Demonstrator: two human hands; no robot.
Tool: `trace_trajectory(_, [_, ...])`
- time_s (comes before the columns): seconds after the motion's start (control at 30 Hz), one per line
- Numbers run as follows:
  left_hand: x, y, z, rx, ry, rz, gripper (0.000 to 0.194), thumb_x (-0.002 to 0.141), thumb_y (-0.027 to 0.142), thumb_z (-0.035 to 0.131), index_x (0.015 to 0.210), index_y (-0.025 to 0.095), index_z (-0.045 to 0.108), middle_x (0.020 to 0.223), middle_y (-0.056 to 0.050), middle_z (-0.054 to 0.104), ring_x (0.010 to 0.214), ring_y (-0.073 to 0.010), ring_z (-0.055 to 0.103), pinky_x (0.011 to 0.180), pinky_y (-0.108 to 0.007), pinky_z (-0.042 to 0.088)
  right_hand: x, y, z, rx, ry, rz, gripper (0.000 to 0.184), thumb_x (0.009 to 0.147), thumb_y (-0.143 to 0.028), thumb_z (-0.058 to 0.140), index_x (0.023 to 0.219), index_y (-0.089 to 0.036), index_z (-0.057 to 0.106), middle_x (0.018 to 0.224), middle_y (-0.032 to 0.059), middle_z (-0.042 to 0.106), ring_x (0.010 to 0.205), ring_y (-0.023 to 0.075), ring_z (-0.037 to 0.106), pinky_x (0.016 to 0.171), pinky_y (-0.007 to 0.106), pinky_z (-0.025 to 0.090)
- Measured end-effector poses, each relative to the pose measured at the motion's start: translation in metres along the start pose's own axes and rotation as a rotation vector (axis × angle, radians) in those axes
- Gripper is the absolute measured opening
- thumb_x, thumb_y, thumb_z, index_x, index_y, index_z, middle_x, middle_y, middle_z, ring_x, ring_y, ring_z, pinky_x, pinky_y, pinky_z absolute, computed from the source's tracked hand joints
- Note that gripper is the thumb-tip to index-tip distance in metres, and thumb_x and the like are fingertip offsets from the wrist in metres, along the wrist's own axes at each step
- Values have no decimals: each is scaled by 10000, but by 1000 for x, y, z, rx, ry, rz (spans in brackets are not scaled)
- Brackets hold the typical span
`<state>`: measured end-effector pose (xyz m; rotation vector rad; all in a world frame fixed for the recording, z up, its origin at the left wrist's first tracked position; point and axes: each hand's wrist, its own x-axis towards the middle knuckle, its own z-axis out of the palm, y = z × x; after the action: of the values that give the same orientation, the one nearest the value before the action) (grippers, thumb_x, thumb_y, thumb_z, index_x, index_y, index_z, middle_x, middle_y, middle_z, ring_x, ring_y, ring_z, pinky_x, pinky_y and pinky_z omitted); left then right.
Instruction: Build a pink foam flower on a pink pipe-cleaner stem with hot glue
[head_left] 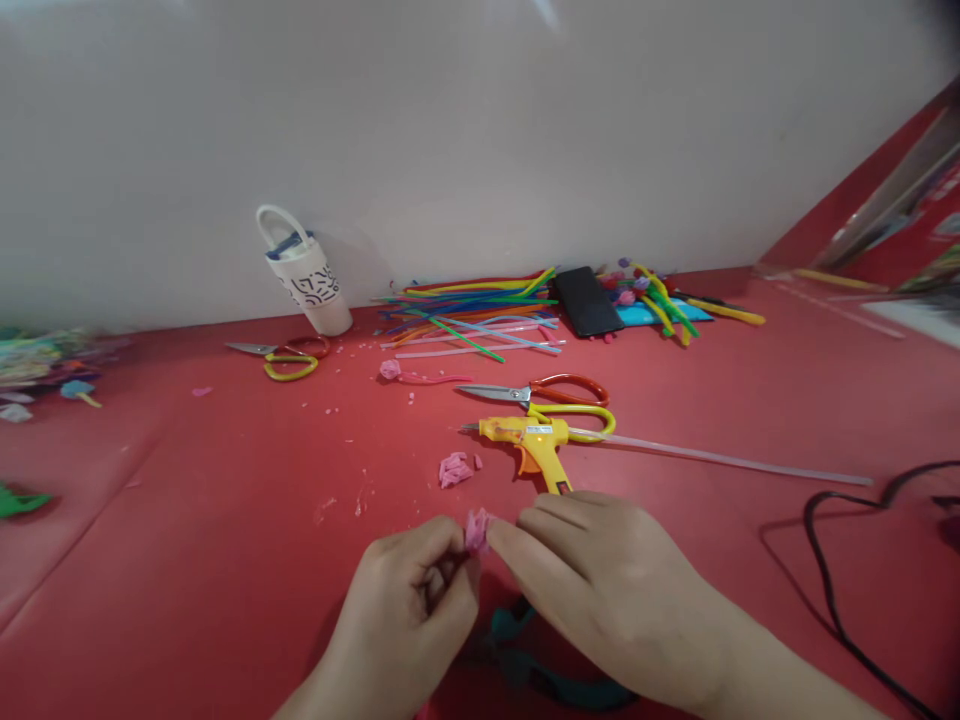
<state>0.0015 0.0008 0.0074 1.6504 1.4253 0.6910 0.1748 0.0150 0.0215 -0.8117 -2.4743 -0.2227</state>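
A small crumpled pink flower, looking like crepe paper, is held between both hands close to the table's front. My left hand is closed, thumb and forefinger pinching its left side. My right hand presses the right side with its fingers; the tips are partly hidden. Just beyond lies a loose wad of pink crepe paper. A yellow hot glue gun, with a clear glue stick in its back, rests ahead of my right hand. Below the hands, partly covered, is a teal-handled tool.
Scissors lie behind the glue gun, and another pair at left. A tumbler, pipe cleaners, a phone and a finished-looking pink flower sit farther back. A black cord runs at right.
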Motion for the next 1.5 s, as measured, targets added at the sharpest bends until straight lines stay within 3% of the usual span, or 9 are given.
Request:
trace_trajectory(0.53, [0, -2, 1, 177, 29, 61, 263, 753, 170, 474, 524, 193, 346, 489, 72, 274, 447, -74, 262, 424, -179, 226, -3, -1, 4, 12, 1, 1, 298, 894, -97, 337, 877, -103, 634, 636, 44, 621, 540, 177, 500, 492, 313, 337])
trace_trajectory(0.63, [0, -4, 1, 2, 21, 16, 180, 737, 176, 483, 561, 194, 446, 483, 69, 361, 405, -70, 364, 404, -171, 283, -4, 1, 3, 72, 52, 5, 210, 888, -106, 402, 939, -99, 606, 620, 27, 608, 528, 168, 489, 482, 300, 336])
trace_trajectory(0.77, [-1, -8, 2, -335, 19, -80, 138, 772, 248, 500, 670, 185, 569, 475, 49, 517, 330, -88, 489, 340, -172, 373, -4, 1, 0, 215, 162, 132, 94, 861, -92, 494, 895, -138, 568, 613, 2, 611, 519, 133, 497, 514, 264, 364])
trace_trajectory(0.87, [-4, -10, 3, -367, 155, 24, 144, 772, 199, 523, 676, 182, 630, 455, 49, 528, 348, -85, 510, 367, -165, 413, -4, -2, -2, 266, 197, 185, 92, 866, -101, 494, 829, -164, 552, 615, -2, 617, 520, 123, 517, 534, 247, 382])
trace_trajectory(1.0, [-8, -13, -1, -157, 287, 360, 149, 757, 97, 530, 700, 187, 635, 556, 29, 583, 422, -79, 536, 430, -163, 442, -3, -10, -5, 314, 242, 195, 89, 861, -117, 495, 835, -178, 556, 657, 3, 640, 570, 128, 565, 585, 239, 416])
trace_trajectory(1.13, [-8, -13, -9, 144, 288, 656, 161, 744, 32, 543, 769, 182, 599, 646, 0, 640, 533, -101, 587, 514, -170, 480, 4, -16, -6, 708, 129, 513, 110, 778, -123, 519, 690, -184, 544, 542, -45, 539, 469, 83, 494, 469, 177, 381])
trace_trajectory(1.23, [-7, -11, -12, 216, 322, 752, 178, 748, 3, 528, 793, 167, 579, 658, -14, 641, 555, -103, 598, 530, -164, 488, 8, -18, -4, 1159, -80, 811, 105, 756, -156, 501, 655, -184, 512, 493, -74, 452, 416, 54, 437, 396, 142, 329])
trace_trajectory(1.3, [-5, -10, -12, 242, 350, 787, 177, 750, -6, 528, 794, 158, 576, 643, -16, 631, 551, -101, 593, 530, -161, 490, 9, -18, -1, 1345, -159, 922, 84, 756, -186, 500, 673, -185, 514, 463, -85, 432, 388, 46, 407, 379, 137, 313])
trace_trajectory(1.5, [-3, -9, -13, 305, 365, 880, 193, 741, -20, 523, 834, 128, 604, 694, -55, 678, 584, -101, 631, 562, -145, 514, 12, -18, 4, 1472, -206, 1060, 80, 700, -238, 494, 637, -189, 497, 368, -99, 416, 307, 39, 358, 323, 130, 294])
